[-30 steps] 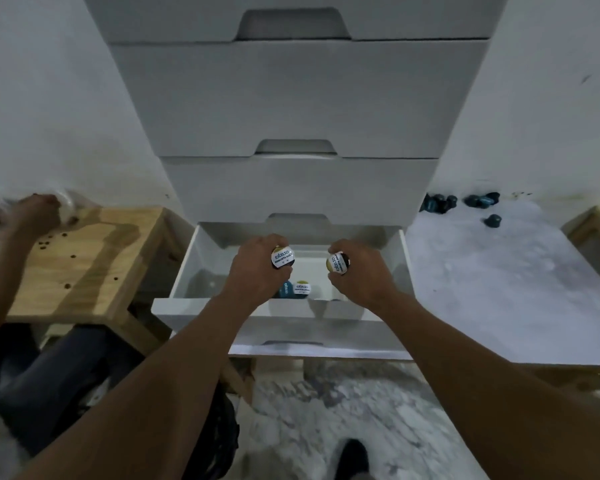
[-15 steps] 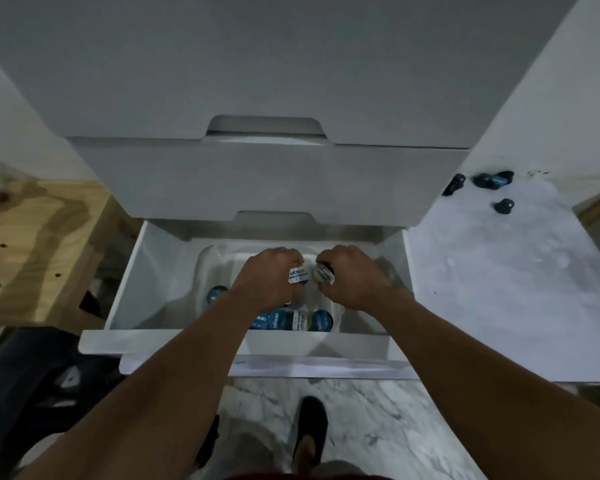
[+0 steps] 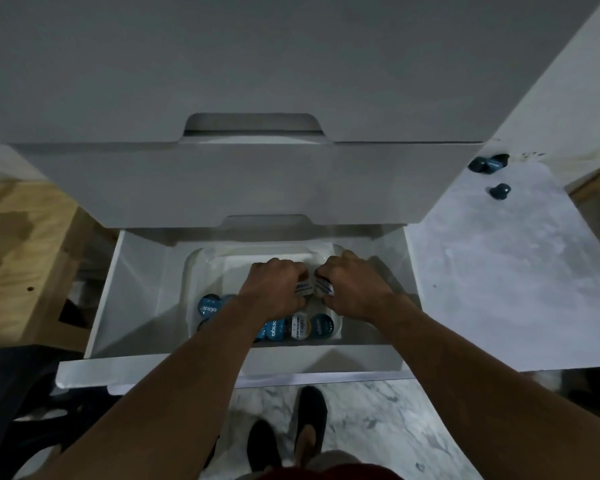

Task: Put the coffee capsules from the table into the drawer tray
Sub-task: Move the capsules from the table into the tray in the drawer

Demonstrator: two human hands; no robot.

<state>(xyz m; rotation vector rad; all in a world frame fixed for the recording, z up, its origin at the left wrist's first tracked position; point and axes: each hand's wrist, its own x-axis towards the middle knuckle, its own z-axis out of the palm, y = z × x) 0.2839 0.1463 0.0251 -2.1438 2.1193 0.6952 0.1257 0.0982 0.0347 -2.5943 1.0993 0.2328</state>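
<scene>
In the open white drawer (image 3: 136,289), a clear plastic tray (image 3: 201,258) holds a near row of round foil-lidded coffee capsules (image 3: 321,327), blue and white. Just beyond, the 2 hands meet over the tray: the left hand (image 3: 274,289) has its fingers curled tight round a white-labelled capsule (image 3: 302,288), and the right hand (image 3: 354,289) clamps a second labelled capsule (image 3: 323,289). Farther right, dark teal capsules (image 3: 489,164) lie on the white marble table (image 3: 499,271).

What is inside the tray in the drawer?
In the tray, capsules lie along the near edge: several blue, one white. The left hand and right hand each hold one more. The left arm covers part of the row, so no full count.
</scene>
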